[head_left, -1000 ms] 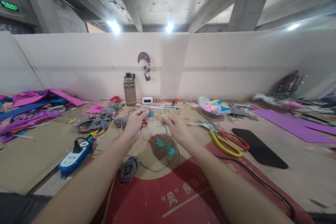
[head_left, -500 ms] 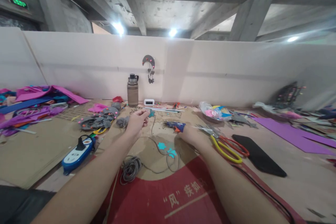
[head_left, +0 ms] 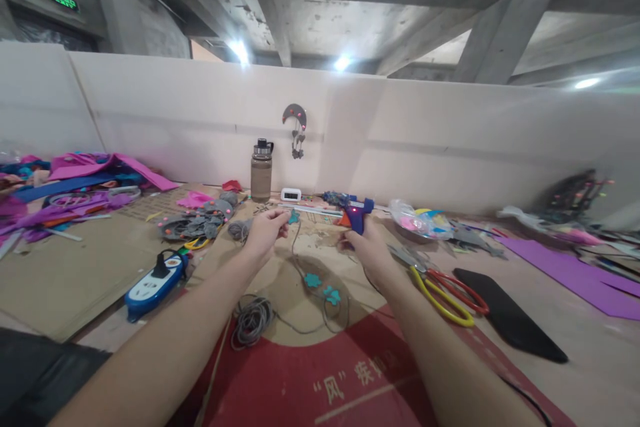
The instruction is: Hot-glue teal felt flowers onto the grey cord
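My left hand pinches a small teal flower-shaped cutout, with a grey cord running down from it. My right hand is closed around the handle of a blue hot glue gun; its nozzle points left and a small red light glows on its side. Below and between my hands, two more teal cutouts lie on the cardboard along the cord. A coil of grey cord rests nearer to me, by the left forearm.
Scissors with red and yellow handles and a black phone-like slab lie right. A blue-white power strip, grey felt pieces and colourful scraps are left. A bottle and small clock stand at the back wall.
My right hand has lifted the glue gun off the table and tipped it more upright. The left hand keeps its pinch on the teal cutout. The whole view has shifted slightly.
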{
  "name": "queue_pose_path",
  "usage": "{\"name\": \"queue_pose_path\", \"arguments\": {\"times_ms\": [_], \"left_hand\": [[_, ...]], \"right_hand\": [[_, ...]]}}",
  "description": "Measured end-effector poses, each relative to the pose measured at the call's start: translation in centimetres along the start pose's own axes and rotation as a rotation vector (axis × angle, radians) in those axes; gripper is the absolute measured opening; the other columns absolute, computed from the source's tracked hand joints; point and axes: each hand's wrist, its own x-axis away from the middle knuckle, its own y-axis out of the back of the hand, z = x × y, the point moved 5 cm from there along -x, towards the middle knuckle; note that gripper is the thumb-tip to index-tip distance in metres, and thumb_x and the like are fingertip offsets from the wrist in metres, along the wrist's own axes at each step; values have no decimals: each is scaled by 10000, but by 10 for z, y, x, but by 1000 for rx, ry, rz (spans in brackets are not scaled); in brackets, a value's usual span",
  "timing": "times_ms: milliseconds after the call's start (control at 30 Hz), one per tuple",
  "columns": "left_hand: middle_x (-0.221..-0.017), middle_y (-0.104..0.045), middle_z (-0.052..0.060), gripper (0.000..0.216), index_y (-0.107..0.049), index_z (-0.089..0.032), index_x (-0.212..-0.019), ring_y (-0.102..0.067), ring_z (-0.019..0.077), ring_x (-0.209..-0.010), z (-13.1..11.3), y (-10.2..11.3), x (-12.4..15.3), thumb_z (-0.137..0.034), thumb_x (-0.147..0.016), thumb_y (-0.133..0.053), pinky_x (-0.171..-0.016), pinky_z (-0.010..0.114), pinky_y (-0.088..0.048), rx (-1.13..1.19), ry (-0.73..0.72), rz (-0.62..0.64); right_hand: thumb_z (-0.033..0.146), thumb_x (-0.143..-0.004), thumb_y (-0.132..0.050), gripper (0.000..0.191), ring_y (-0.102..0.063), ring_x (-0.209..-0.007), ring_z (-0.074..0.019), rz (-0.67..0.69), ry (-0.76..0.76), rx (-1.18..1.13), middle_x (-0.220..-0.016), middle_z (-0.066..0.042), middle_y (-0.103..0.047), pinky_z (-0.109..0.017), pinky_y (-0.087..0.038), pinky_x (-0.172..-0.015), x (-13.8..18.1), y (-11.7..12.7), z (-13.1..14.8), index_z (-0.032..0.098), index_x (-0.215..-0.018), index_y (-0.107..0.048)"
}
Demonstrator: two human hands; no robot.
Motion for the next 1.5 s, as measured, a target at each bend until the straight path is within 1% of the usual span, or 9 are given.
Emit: {"name": "queue_pose_path", "arguments": {"times_ms": [67,133,267,400,633,767,967,1133,1500], "left_hand": [[-486,-522,-34,208,-602,-129,-666,-436,53,-409,0,1,-1,-271,-578,-725,-405,171,-336,-3,10,-4],[-476,-503,-40,218,-587,-132,-648,-414,48,-399,0,2,-1,-288,-581,-724,-395,169,-313,-11,23,-2],[-490,-461,-52,252,-550,-132,-605,-367,32,-402,-1,2,0,-304,-563,-730,-372,158,-233,-6,33,6],[-493,-427,-58,257,-526,-132,-579,-346,28,-414,-4,1,1,-292,-548,-724,-374,154,-195,5,27,19],[-489,-426,-50,220,-534,-130,-587,-333,33,-420,-4,-1,1,-276,-567,-697,-376,156,-183,-16,23,27],[-487,-430,-49,216,-554,-123,-606,-336,34,-420,-5,-3,3,-268,-562,-707,-376,159,-176,-11,29,34],[-472,-426,-47,205,-543,-124,-576,-327,31,-408,-8,-7,5,-247,-570,-707,-375,162,-165,3,40,53],[-465,-426,-46,210,-539,-126,-574,-321,29,-402,-8,-8,6,-240,-571,-715,-374,163,-152,17,49,51],[-440,-430,-44,196,-527,-129,-571,-307,27,-388,-7,-7,5,-233,-589,-692,-368,159,-159,29,60,51]], "right_hand": [[249,-720,-521,310,-534,-594,-120,78,53,-126,-820,-11,-602,-248,-440,-543,6,-8,11,194,-1023,-494],[299,-737,-549,290,-502,-592,-113,129,79,-164,-787,-2,-592,-243,-422,-543,12,-12,18,189,-1004,-516],[396,-786,-530,283,-465,-585,-115,156,80,-80,-692,14,-542,-253,-400,-571,17,-15,22,169,-955,-529],[393,-782,-528,241,-464,-606,-123,178,104,26,-706,6,-546,-258,-389,-594,21,-18,27,174,-880,-527],[388,-796,-513,264,-479,-619,-145,153,139,156,-774,-18,-592,-265,-379,-586,22,-20,25,191,-968,-550],[422,-805,-513,290,-475,-605,-155,145,151,228,-693,-2,-557,-275,-367,-575,22,-20,23,188,-970,-565],[432,-796,-533,309,-506,-666,-167,136,168,215,-773,-11,-599,-279,-384,-623,21,-19,23,196,-994,-567],[428,-784,-550,277,-518,-713,-183,109,173,238,-806,-25,-611,-287,-385,-667,20,-18,23,202,-942,-575],[445,-790,-541,290,-530,-738,-187,88,194,297,-810,-22,-603,-300,-386,-702,19,-17,21,201,-943,-574]]}}
